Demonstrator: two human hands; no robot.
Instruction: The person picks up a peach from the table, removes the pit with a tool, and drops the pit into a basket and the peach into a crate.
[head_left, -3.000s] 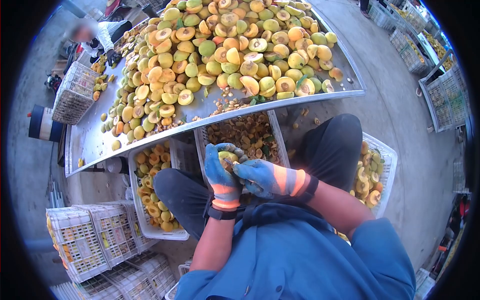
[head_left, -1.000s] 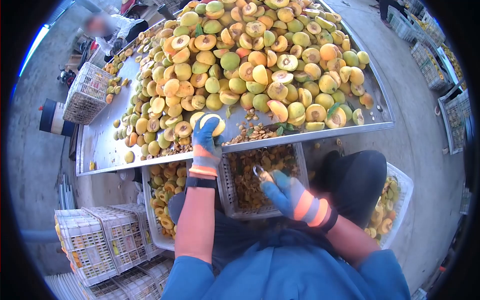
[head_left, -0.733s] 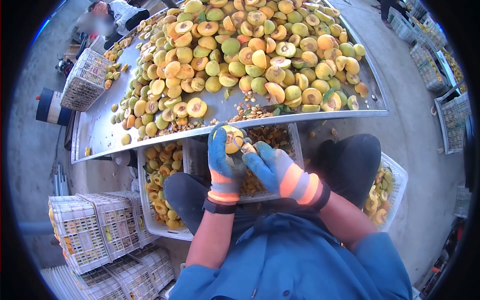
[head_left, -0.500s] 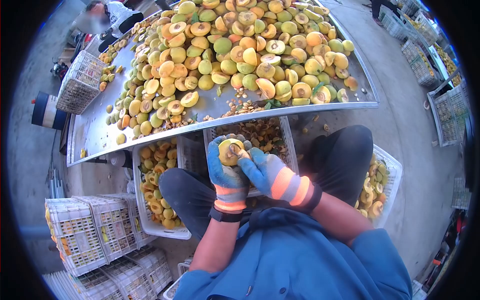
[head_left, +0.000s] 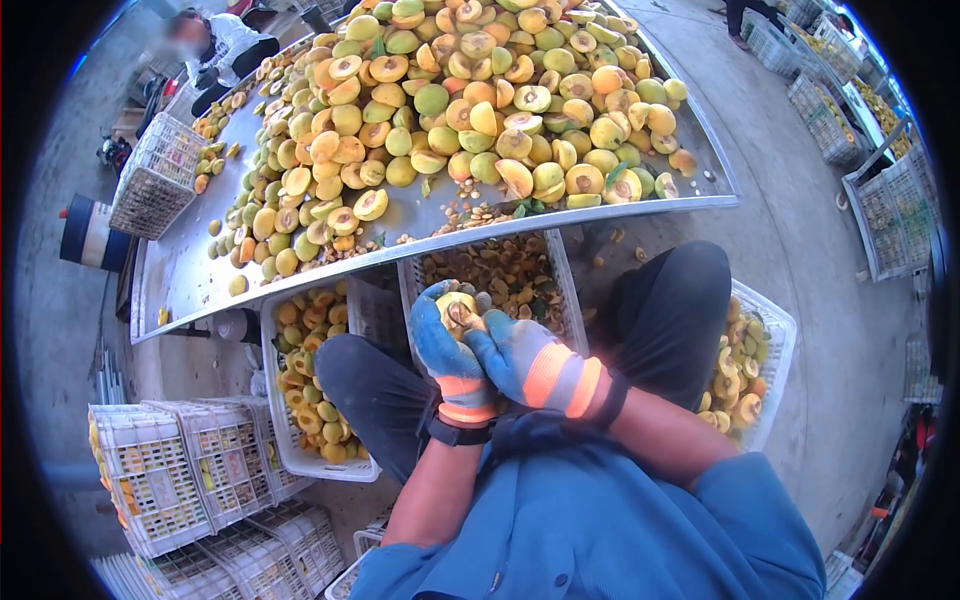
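My left hand [head_left: 447,345], in a blue and grey glove with an orange cuff, is closed around a cut yellow fruit half [head_left: 457,312] whose brown hollow shows. My right hand [head_left: 515,352], gloved the same way, presses its closed fingers at the fruit's right edge; what they pinch is too small to make out. Both hands are above my lap, in front of a crate of cut pieces and pits [head_left: 500,275]. Beyond them a metal table [head_left: 420,225] bears a large heap of halved yellow-green fruit [head_left: 430,100].
Crates of fruit stand beside my left knee [head_left: 310,400] and right knee [head_left: 745,370]. Stacked white crates [head_left: 160,480] are at the lower left. A person [head_left: 220,50] crouches beyond the table's far left. More crates [head_left: 890,220] line the right side.
The view has shifted slightly, so the table and heap appear a little left and higher. My right fingers have moved closer against the fruit half, which has tilted in my left hand.
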